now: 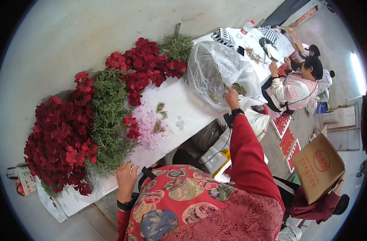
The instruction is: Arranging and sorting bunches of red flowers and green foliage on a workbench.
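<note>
My right hand is stretched out to the mouth of a clear plastic bag, its fingers closed beside some dull green sprigs; what they grip is too small to make out. By the near edge of the white-covered table, my left hand is empty, fingers loosely bent and thumb apart. Beyond it lies a heap of green foliage stems. Dark red artificial flowers are piled to the left, with more red flowers at the back. Several short sprigs lie on the tabletop.
Pink residue marks the table covering. A bottle with a red cap stands at the far end. One co-worker sits along the table; another person holds a cardboard box. Trays of red pieces lie on the floor.
</note>
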Demonstrator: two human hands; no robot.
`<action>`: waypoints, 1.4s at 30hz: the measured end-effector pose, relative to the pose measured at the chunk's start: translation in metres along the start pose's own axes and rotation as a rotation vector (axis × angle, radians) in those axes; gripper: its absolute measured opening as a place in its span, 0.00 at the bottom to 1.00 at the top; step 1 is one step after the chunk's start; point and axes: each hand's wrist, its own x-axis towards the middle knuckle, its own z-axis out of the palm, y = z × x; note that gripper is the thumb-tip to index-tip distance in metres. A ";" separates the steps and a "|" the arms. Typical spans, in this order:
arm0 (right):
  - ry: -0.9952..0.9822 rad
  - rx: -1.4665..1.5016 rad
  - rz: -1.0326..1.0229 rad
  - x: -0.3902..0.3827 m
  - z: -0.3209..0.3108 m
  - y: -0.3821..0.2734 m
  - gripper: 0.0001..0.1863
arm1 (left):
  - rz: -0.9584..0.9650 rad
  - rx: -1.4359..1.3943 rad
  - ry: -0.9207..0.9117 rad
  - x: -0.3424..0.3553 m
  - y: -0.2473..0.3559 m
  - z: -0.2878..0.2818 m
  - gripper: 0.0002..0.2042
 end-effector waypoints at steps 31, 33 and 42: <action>-0.072 0.343 -0.594 0.174 0.052 0.017 0.24 | -0.236 0.132 0.020 0.058 0.108 0.071 0.09; -0.048 0.192 -0.615 0.191 0.051 0.004 0.24 | -0.247 0.131 0.001 0.063 0.105 0.074 0.09; -0.371 0.232 -0.209 0.183 0.051 -0.007 0.28 | -0.222 0.089 0.025 0.072 0.115 0.071 0.09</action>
